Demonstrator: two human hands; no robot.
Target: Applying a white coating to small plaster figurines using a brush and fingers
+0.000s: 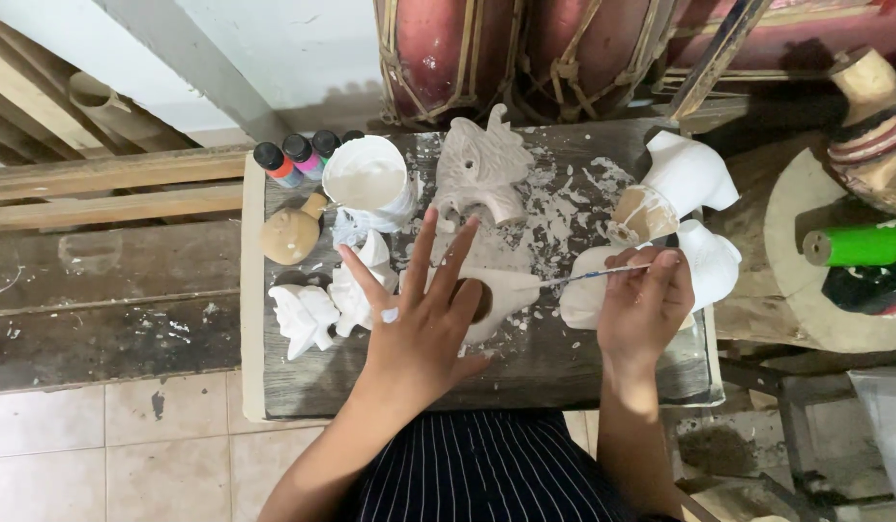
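Where the paint-flecked counter (564,362) carries it, white carved piece (511,290) lies under left hand (424,324), fingers spread flat. Right hand (646,300) pinches thin brush (588,276), long axis near-horizontal, tip pointing left onto the piece.

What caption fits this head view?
Left hand steadies a white-primed carving while the right hand paints it with a thin brush beside a white paint cup.

A craft workshop: a paint-spattered wooden worktable (564,362) bears unpainted white carved figures (317,309), with small paint bottles (295,159) and a white paint cup (368,179) at its far left.
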